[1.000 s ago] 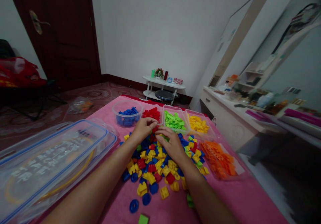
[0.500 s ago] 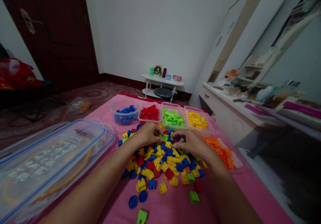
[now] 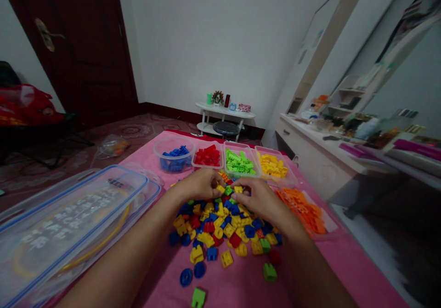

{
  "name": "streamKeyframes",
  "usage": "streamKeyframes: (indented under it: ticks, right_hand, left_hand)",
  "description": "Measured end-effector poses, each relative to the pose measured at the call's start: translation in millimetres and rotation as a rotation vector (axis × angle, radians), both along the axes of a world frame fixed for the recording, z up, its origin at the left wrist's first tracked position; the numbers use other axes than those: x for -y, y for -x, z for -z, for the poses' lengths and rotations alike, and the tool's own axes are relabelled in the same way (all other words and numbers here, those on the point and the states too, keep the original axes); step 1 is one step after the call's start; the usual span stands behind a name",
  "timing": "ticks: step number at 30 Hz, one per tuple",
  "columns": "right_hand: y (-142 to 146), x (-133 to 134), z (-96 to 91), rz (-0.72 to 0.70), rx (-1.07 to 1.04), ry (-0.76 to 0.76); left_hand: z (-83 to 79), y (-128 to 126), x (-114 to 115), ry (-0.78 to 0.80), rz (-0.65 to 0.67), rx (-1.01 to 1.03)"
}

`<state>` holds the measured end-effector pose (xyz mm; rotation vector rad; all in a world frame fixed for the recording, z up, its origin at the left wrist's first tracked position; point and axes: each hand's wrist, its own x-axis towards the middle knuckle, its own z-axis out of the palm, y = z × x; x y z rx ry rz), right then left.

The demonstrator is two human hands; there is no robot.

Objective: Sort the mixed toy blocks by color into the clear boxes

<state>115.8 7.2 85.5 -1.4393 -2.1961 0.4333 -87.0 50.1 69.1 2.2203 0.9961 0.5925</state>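
Over the far side of a mixed heap of toy building bricks [image 3: 220,223], both my hands work close together. My left hand [image 3: 201,185] is closed, with a yellow brick [image 3: 220,189] at its fingertips. Facing it, my right hand [image 3: 258,195] curls its thumb and fingers round another yellow brick [image 3: 238,189]. A green brick [image 3: 228,191] shows in the narrow gap between the hands; whether either hand touches it, I cannot tell. The heap mixes yellow, blue, red and green pieces, and several lie loose at its near edge.
Behind the heap stand a round tub [image 3: 157,154] of blue pieces and boxes of red [image 3: 208,155], green [image 3: 239,162] and yellow bricks [image 3: 273,165]. Orange bricks [image 3: 303,210] lie at the right. A clear blue-rimmed lidded box [image 3: 134,179] occupies the left of the pink cloth [image 3: 165,276].
Yellow bricks now show at the fingertips of both hands. My hands have come slightly nearer each other. The whole view has shifted a little.
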Motion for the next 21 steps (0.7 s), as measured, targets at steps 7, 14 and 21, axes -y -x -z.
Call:
streamKeyframes:
  ticks: [7,14,21]
  right_hand:
    - [-7,13,-16.0,-0.078,0.163,0.126]
    - [-5,21,-14.6,-0.036,0.426,0.205]
    - [-4,10,-5.4,0.018,0.191,0.038]
  left_hand:
    - [-8.6,-17,28,-0.136,0.005,-0.159]
    - [-8.0,-25,28,-0.157,-0.078,-0.235]
    - [3.1,-23,4,0.159,-0.106,0.301]
